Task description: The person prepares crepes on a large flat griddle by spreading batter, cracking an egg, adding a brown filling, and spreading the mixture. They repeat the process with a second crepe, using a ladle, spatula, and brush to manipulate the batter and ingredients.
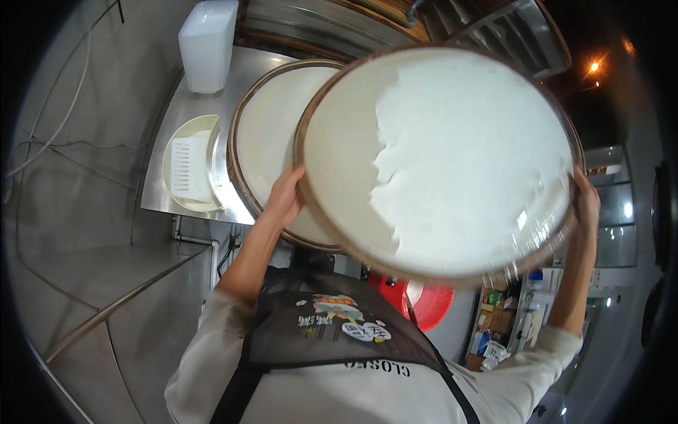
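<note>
Between my two hands is a large round tray or drum-like frame with a brown rim, tilted and raised above the counter. A glossy white layer with a ragged left edge covers most of its pale surface. My left hand grips the rim at the left, and my right hand grips it at the right. Beneath and to the left lies a second round frame with a pale surface, partly hidden by the held one.
A steel counter bears a white plastic bin and a cream half-round basin with a slotted white piece in it. Red basins stand below. Stocked shelves are at the lower right. A tiled wall borders the left.
</note>
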The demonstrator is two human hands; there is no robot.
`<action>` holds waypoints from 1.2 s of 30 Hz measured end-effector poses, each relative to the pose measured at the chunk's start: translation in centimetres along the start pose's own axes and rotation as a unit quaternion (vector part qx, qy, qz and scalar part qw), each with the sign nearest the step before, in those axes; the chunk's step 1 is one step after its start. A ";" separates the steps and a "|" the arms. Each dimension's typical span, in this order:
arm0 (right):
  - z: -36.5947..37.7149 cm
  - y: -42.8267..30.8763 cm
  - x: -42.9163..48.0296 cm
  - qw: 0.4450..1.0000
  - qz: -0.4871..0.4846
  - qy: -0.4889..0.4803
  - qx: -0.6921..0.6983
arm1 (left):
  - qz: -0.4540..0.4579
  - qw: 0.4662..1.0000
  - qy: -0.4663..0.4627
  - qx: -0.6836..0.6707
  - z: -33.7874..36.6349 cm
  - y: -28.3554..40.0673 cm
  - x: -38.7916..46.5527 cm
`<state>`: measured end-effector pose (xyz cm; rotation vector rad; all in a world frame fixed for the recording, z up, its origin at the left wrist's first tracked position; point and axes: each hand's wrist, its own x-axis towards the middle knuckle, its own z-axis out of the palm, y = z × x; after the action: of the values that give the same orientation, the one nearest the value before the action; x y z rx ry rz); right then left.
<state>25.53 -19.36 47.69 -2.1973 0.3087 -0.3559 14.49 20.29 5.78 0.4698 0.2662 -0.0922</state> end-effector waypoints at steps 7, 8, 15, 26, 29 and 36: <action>-0.4 2.6 6.6 0.989 -0.081 -0.098 -0.076 | -0.007 0.995 0.102 -0.019 2.3 3.6 -1.0; -0.5 3.5 8.0 0.993 -0.069 -0.099 0.000 | 0.000 0.994 0.103 -0.032 1.7 3.8 0.5; -3.8 4.9 11.8 0.990 -0.043 -0.134 0.003 | -0.092 0.988 0.115 -0.045 0.0 2.5 1.3; -5.6 1.4 2.7 0.988 0.084 -0.083 -0.101 | -0.089 0.986 0.139 0.030 -1.2 -2.1 -3.4; -2.5 0.3 7.4 0.988 -0.053 -0.130 -0.057 | 0.121 0.983 0.065 0.123 2.4 3.9 -5.0; -1.0 18.7 -1.2 0.956 0.132 -0.141 0.222 | 0.133 0.949 0.177 0.223 4.2 11.8 -9.9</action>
<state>22.31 -30.86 33.21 -1.7081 0.3233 0.0386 7.69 29.11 17.25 0.9712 0.5361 0.2046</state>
